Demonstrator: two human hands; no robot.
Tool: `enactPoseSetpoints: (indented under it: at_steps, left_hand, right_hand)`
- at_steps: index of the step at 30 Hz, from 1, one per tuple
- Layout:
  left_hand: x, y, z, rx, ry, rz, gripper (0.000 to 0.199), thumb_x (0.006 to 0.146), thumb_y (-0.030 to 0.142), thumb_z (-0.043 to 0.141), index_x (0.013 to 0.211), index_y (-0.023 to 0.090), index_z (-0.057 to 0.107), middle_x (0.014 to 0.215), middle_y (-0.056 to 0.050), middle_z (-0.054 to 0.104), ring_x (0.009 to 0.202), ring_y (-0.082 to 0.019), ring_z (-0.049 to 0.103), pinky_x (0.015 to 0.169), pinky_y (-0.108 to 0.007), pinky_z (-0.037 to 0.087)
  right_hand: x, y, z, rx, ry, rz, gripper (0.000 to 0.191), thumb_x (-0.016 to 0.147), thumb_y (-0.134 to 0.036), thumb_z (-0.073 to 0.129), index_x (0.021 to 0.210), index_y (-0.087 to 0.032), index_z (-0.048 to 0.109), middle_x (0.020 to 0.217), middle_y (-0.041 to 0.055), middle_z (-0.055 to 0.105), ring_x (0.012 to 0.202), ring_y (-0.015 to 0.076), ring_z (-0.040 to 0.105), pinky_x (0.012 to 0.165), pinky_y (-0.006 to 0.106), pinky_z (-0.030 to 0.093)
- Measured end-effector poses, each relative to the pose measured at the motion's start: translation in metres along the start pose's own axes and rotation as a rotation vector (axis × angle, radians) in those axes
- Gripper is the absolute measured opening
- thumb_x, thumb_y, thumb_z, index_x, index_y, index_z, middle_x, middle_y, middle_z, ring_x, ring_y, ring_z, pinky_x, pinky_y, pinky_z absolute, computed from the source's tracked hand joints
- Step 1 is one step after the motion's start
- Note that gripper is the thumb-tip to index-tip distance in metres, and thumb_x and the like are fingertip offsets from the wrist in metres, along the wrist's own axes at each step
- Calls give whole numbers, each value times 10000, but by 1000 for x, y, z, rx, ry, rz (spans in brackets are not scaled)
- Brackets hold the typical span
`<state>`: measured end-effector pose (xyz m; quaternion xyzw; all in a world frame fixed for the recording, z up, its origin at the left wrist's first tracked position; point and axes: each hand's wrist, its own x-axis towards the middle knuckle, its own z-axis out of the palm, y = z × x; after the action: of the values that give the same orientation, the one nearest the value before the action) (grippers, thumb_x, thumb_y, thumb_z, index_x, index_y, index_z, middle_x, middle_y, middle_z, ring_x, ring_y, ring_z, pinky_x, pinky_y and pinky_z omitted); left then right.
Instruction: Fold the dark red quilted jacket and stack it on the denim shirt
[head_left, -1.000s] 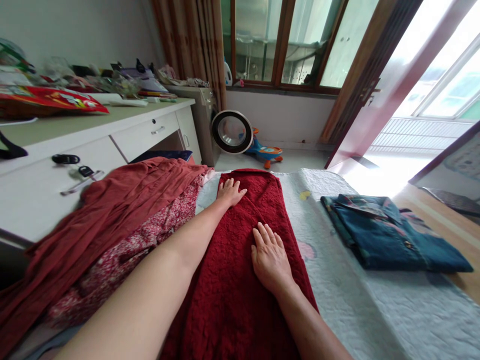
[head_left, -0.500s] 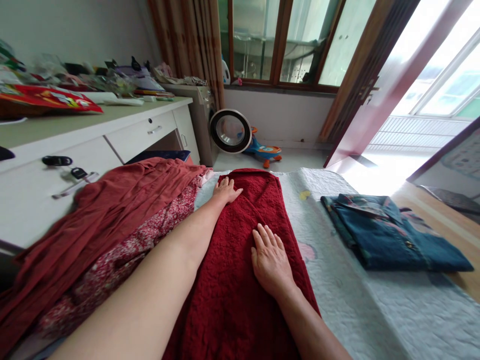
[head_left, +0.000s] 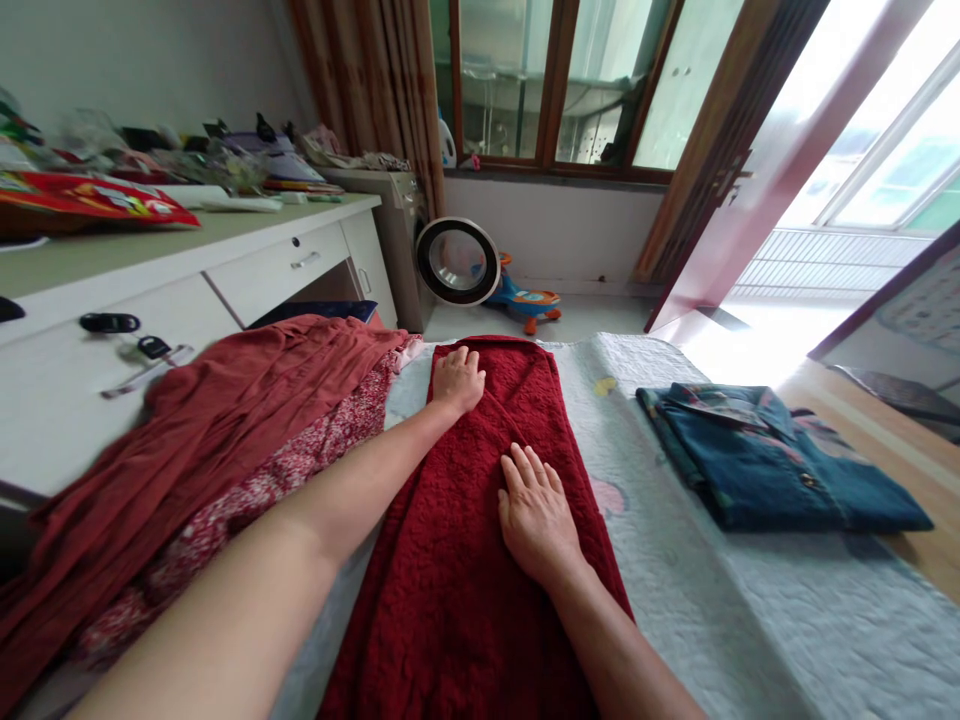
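A dark red garment of crinkled fabric (head_left: 480,540) lies folded into a long strip in front of me; its kind I cannot make out. My left hand (head_left: 459,380) rests on its far left part, fingers slightly bent and closer together, not gripping. Lower down, toward the strip's right side, my right hand (head_left: 536,510) lies flat with fingers stretched out. Both palms touch the fabric, and nothing shows inside either hand. Beneath is a pale quilted bed cover (head_left: 675,600).
At right lies a folded denim garment (head_left: 787,470). A rust-red cloth (head_left: 247,390) and a red patterned cloth (head_left: 300,450) are heaped at left. Beyond them stand a cluttered white cabinet (head_left: 277,270), a washing machine with its door (head_left: 457,262) open, and a blue ride-on toy (head_left: 525,298).
My left hand has shifted slightly right on the red fabric, its fingers drawn closer together and its forearm swung left. My right hand stays in nearly the same place.
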<state>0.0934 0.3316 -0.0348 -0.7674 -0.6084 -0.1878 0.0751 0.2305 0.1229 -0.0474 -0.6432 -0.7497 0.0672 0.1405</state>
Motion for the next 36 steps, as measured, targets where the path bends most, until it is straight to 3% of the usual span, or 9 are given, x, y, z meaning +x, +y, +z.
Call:
enactPoseSetpoints:
  at_steps: [3, 6, 8, 15, 21, 27, 32, 36]
  left_hand:
    - [-24, 16, -8, -39, -133, 61, 514, 929, 467, 407, 1317, 139, 487, 1322, -164, 556, 1263, -294, 483, 1075, -408, 330]
    - [-43, 26, -5, -37, -330, 30, 760, 891, 644, 364, 1399, 81, 405, 1467, -218, 424, 1385, -329, 353, 1118, -433, 273]
    - [-49, 28, -1, -33, -389, 8, 839, 878, 693, 317, 1439, 70, 354, 1537, -223, 313, 1442, -327, 247, 1149, -445, 215]
    - [-41, 27, 4, -99, -332, -64, 722, 901, 575, 380, 1436, 89, 369, 1542, -198, 319, 1449, -299, 241, 1169, -428, 176]
    - [-43, 45, -17, -165, -334, -196, 585, 871, 366, 465, 1375, 72, 429, 1445, -214, 460, 1355, -305, 416, 1085, -421, 352]
    - [-86, 80, -28, -232, -265, -166, 547, 888, 247, 421, 1405, 69, 404, 1469, -174, 446, 1376, -242, 391, 1125, -361, 326]
    - [-119, 85, -24, -226, -109, -106, 477, 920, 255, 400, 1359, 82, 467, 1438, -177, 485, 1382, -266, 377, 1140, -448, 288]
    - [-123, 86, -22, -201, -108, -59, 461, 916, 280, 422, 1337, 107, 499, 1443, -171, 480, 1382, -273, 366, 1139, -454, 274]
  right_hand:
    - [0, -1, 0, -8, -5, -5, 509, 952, -304, 364, 1445, -202, 436, 1566, 38, 306, 1451, 222, 230, 1175, 426, 177]
    - [0, -1, 0, -15, -6, -7, 508, 955, -304, 360, 1446, -197, 434, 1566, 44, 305, 1453, 221, 225, 1176, 427, 173]
    - [0, -1, 0, -16, -4, -7, 507, 956, -304, 359, 1445, -196, 434, 1564, 46, 310, 1451, 221, 231, 1175, 426, 174]
    - [-1, -1, -1, 9, 12, -15, 497, 949, -294, 371, 1431, -198, 446, 1557, 46, 328, 1445, 224, 245, 1169, 429, 193]
    - [-1, 0, -4, 74, 128, 36, 547, 890, -256, 452, 1409, -85, 442, 1489, 132, 425, 1396, 228, 338, 1158, 375, 228]
    - [-5, 5, -10, 115, 232, 111, 431, 873, -155, 416, 1276, -110, 564, 1345, 119, 571, 1237, 211, 508, 1079, 323, 326]
    - [-2, 16, -8, 88, 221, 158, 408, 875, -129, 397, 1228, -129, 602, 1293, 107, 609, 1198, 217, 530, 1050, 320, 347]
    - [1, 20, -6, 36, 156, 124, 375, 877, -152, 428, 1199, -130, 617, 1294, 107, 600, 1207, 228, 507, 1063, 320, 327]
